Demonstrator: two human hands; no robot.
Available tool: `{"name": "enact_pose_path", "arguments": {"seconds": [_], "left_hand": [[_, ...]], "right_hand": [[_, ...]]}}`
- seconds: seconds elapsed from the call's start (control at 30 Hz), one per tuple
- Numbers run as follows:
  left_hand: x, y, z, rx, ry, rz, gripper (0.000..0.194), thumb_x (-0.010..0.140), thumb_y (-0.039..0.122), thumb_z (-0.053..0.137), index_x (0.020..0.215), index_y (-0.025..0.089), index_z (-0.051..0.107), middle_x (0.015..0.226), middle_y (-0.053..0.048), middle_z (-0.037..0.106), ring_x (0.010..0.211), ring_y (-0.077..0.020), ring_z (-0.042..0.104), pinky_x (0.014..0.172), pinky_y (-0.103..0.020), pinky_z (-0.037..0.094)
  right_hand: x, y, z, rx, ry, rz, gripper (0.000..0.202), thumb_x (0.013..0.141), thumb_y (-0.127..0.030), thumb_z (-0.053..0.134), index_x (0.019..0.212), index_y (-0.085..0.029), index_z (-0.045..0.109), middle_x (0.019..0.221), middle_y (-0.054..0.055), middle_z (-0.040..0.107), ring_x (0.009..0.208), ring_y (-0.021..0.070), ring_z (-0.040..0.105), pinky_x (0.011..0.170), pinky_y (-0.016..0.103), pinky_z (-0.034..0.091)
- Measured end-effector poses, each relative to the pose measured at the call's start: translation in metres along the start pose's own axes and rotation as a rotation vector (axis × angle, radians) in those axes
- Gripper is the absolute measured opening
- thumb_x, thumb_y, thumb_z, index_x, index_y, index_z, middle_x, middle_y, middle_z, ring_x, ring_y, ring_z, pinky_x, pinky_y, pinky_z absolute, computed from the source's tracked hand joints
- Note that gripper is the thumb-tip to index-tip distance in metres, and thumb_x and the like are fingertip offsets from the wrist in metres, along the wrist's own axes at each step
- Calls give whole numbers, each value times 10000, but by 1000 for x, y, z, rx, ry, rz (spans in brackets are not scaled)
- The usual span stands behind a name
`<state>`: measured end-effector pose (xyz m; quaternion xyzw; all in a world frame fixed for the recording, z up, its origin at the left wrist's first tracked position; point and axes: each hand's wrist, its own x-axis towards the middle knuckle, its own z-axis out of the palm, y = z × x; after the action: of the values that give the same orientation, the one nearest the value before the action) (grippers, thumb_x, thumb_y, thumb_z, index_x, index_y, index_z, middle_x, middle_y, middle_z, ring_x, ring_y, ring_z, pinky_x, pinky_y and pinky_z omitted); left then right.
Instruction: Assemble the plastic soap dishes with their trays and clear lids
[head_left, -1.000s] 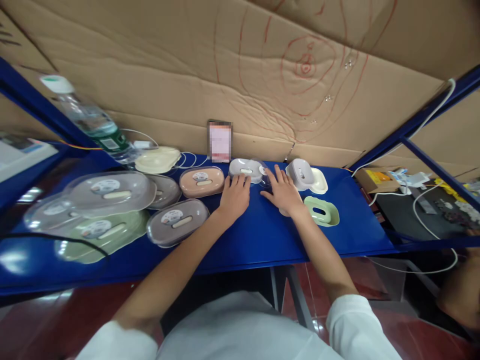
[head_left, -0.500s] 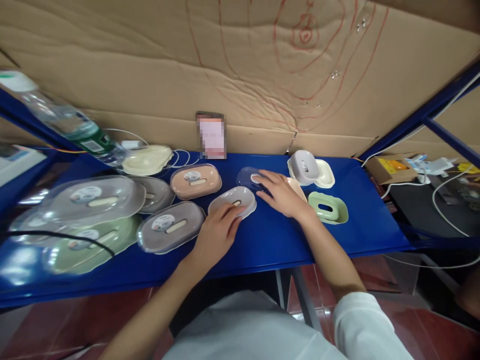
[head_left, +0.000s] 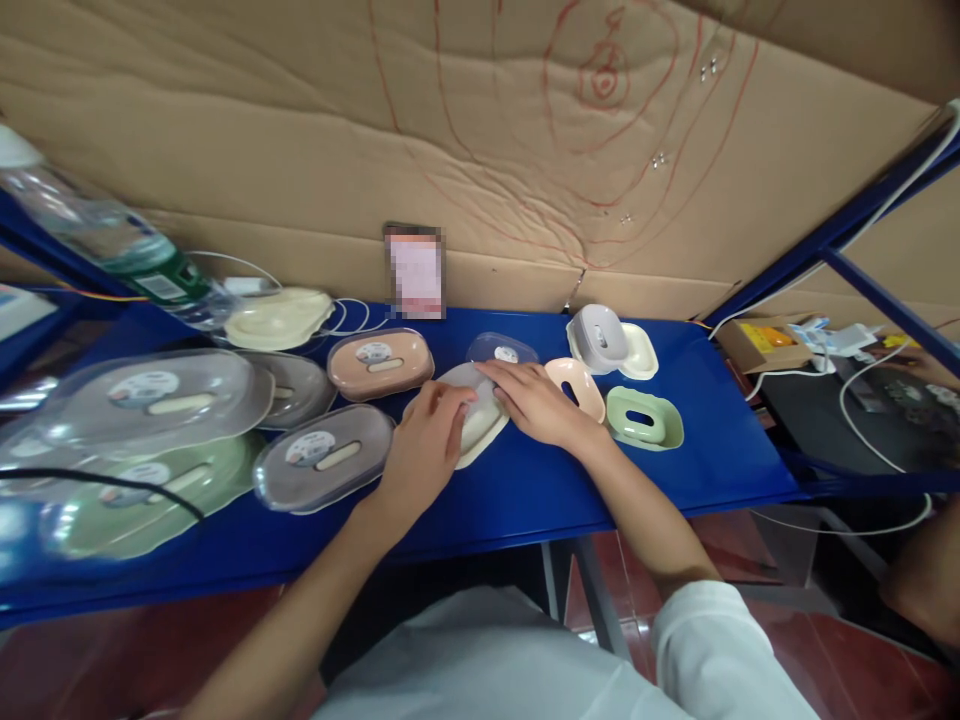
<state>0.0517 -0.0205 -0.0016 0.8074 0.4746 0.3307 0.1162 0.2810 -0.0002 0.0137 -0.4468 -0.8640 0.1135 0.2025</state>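
Observation:
Both my hands are on a pale grey and cream oval box [head_left: 480, 428], which looks like a soap dish tilted on its side. My left hand [head_left: 435, 435] has its fingers bent round the near left side. My right hand [head_left: 529, 400] holds the right side, with its fingers laid along the upper edge. Behind my right hand lies a clear lid [head_left: 501, 348] with a round label. A peach slotted insert [head_left: 581, 390] is just right of that hand. Left of my left hand lies a grey lidded box [head_left: 322, 458], with a peach lidded box [head_left: 381, 362] behind it.
Several lidded boxes [head_left: 157, 400] crowd the left of the blue table [head_left: 525, 500]. A green box [head_left: 645, 418] and a stacked grey box [head_left: 602, 338] sit at the right. A water bottle [head_left: 142, 255] leans at the back left; a phone-like screen [head_left: 415, 272] stands against the cardboard.
The box in my hands has been tipped up, so its cream side shows. My right hand has moved left from the clear lid onto the box, uncovering the peach insert.

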Motion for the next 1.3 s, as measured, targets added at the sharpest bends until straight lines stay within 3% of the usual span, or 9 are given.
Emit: {"name": "enact_pose_path", "arguments": {"seconds": [0.2,0.4,0.57,0.7,0.8,0.9,1.0,1.13,1.3], "left_hand": [[8,7,-18,-38,310,146,192,1064,138,508,1103,232,671,1059,-52,625,998,-192,671,898,-336,576],[-62,17,-27,-68,400,315,319,942,-19,634,1016,283,706,1005,-3,647,1032,-188,739,867,-350,609],[-100,4,-19,-93,330,245,316,929,-20,631,971,275,736,902,14,627,1011,-209,763,857,-389,642],[-89,-8,-6,-98,448,207,352,934,-36,614,1079,259,740,1081,-22,566,1088,-191,737,900,-346,658],[-72,-12,3,-56,366,227,325,972,-20,588,1117,243,712,1167,-47,603,1128,-179,724,911,-307,643],[-57,-8,10,20,157,262,302,1018,20,526,1151,224,704,1197,-75,701,1201,-215,717,1083,-434,604],[-58,5,13,102,-50,284,314,1051,80,508,1253,217,705,1349,-105,741,1427,-311,619,1300,-704,326],[-82,18,4,152,-81,261,348,1050,351,671,1369,214,657,1446,-131,716,1500,-400,545,1300,-823,117],[-115,3,-21,148,-32,217,399,987,292,758,1368,239,652,1431,-163,688,1370,-351,650,1204,-638,488]], "right_hand": [[0,-13,-18,-76,75,-82,534,1123,-410,533,1636,-271,477,1715,129,461,1598,299,420,1265,534,392],[-9,-21,-30,-31,-18,-79,728,992,-228,702,1665,-291,433,1704,121,480,1574,327,450,1248,549,400],[-18,-33,-13,-45,-270,-32,530,1016,-186,680,1536,-191,579,1268,137,796,1145,293,762,1029,445,558],[-21,-37,-11,-39,-324,79,617,1094,-225,512,1689,-159,366,1027,114,830,837,264,789,811,383,598],[-18,-29,-20,80,-246,118,652,1117,-216,414,1743,-221,231,1103,77,830,916,247,798,880,385,611],[-13,-25,-24,97,-75,77,543,1153,-261,359,1696,-258,363,1473,109,703,1323,260,693,1100,443,553],[-10,-28,-16,34,-93,-22,446,1155,-418,459,1565,-277,565,1626,107,577,1502,282,545,1202,487,474],[-10,-29,0,-36,-130,-94,404,1119,-467,556,1423,-238,692,1525,123,656,1428,293,577,1171,478,464],[-8,-23,8,-136,-106,-84,306,1093,-336,626,1360,-238,738,1239,121,761,1236,301,633,1064,476,483]]}}
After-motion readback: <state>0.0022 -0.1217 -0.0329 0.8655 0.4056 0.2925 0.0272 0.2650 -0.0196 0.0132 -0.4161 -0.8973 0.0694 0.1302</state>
